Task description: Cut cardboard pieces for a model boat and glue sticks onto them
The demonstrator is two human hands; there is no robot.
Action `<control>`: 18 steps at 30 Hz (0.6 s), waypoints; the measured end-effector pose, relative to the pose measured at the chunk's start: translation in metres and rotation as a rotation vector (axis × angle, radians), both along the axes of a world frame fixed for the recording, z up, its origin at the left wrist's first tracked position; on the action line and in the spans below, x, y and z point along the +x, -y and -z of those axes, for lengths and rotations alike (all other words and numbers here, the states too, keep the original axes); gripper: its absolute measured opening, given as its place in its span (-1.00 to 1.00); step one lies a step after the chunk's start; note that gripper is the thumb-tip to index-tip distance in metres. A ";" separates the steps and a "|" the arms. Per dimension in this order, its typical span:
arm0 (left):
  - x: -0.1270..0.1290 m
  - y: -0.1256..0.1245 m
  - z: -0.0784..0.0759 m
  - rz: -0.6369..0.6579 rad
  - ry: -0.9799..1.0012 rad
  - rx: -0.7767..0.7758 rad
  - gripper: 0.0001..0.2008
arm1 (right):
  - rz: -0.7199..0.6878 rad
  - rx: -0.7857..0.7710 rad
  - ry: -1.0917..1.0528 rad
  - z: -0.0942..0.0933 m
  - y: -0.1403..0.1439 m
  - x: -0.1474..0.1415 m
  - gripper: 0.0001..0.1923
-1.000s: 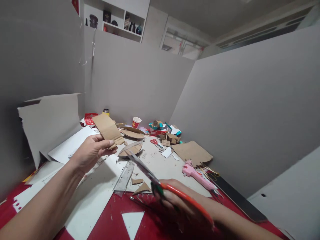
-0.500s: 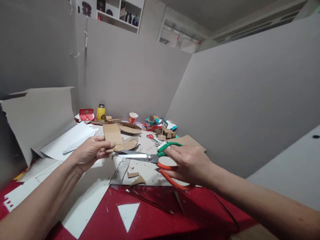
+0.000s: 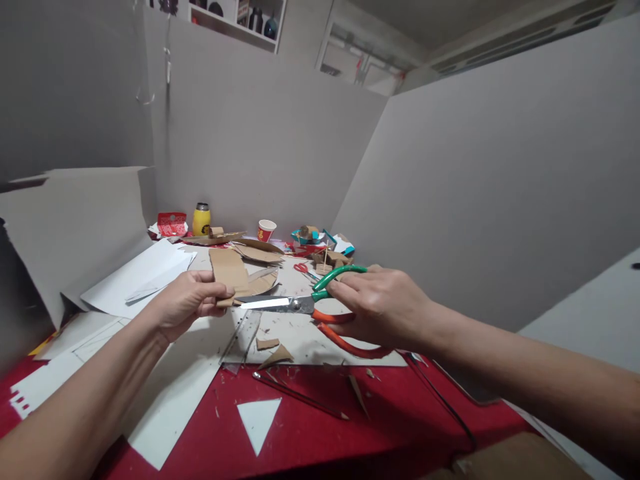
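Note:
Between the thumb and fingers of my left hand (image 3: 193, 298) is a piece of brown cardboard (image 3: 229, 270), held above the table. My right hand (image 3: 383, 307) grips large scissors (image 3: 295, 305) with one green and one orange handle, its fingers through the loops. The blades point left and lie at the lower edge of the cardboard, near my left fingertips. They look nearly closed; whether they have cardboard between them I cannot tell. Below the blades lie a clear ruler (image 3: 243, 337) and small cardboard scraps (image 3: 276, 357).
A pencil (image 3: 300, 395) and a white paper triangle (image 3: 259, 423) lie on the red cloth (image 3: 190, 453). White paper sheets (image 3: 145, 273) spread at left. Farther back stand a yellow bottle (image 3: 201, 220), a paper cup (image 3: 267, 231), small red scissors (image 3: 301, 268) and cardboard pieces (image 3: 257, 251).
The scissors' blades have come closer together at the cardboard's lower edge. My right hand has risen slightly, and the view has tilted a little downward.

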State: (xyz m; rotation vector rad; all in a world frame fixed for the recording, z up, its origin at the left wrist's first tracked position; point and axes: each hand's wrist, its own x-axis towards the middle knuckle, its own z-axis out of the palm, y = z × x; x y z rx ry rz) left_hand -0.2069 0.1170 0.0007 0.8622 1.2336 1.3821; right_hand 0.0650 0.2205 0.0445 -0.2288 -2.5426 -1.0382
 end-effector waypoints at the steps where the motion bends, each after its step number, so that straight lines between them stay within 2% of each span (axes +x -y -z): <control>1: 0.000 0.000 0.000 0.020 -0.018 0.002 -0.79 | -0.007 0.006 0.011 -0.001 -0.001 0.001 -0.67; 7: 0.001 0.003 0.000 0.107 -0.099 0.010 -0.81 | -0.052 0.032 0.054 -0.005 -0.005 0.005 -0.66; 13: 0.002 0.003 0.000 0.149 -0.041 0.006 -0.79 | -0.063 0.020 0.079 -0.008 -0.006 0.008 -0.65; 18: 0.003 0.003 0.001 0.198 -0.001 0.008 -0.85 | -0.070 -0.002 0.098 -0.008 -0.007 0.011 -0.63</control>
